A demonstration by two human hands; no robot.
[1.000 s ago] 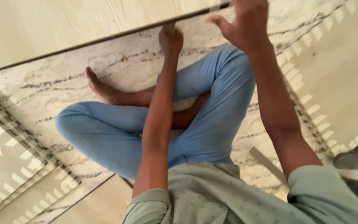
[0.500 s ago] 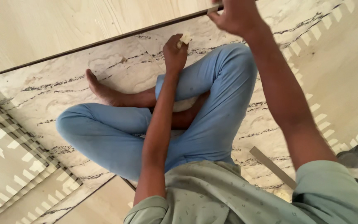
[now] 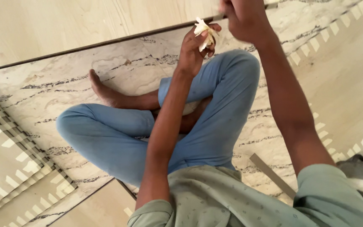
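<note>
I sit cross-legged in blue trousers [image 3: 118, 134] on a veined marble floor [image 3: 55, 90]. My left hand [image 3: 194, 50] is raised over my right knee and pinches a crumpled pale scrap [image 3: 203, 31] between its fingertips. My right hand [image 3: 244, 19] is at the top of the view, closed on a thin dark edge strip [image 3: 164, 30] that runs along the border of a pale wooden board [image 3: 64, 25]. The part of the strip inside the fist is hidden. The two hands are close together, almost touching.
A flat grey strip [image 3: 272, 174] lies on the floor by my right hip. Dark sandals [image 3: 360, 166] sit at the right edge. Patterned tile borders run along the lower left [image 3: 9, 147] and the upper right [image 3: 316, 40].
My left hand has lifted off the floor toward my right hand, and the pale scrap now shows in its fingers. My right hand has closed on the strip at the board's edge.
</note>
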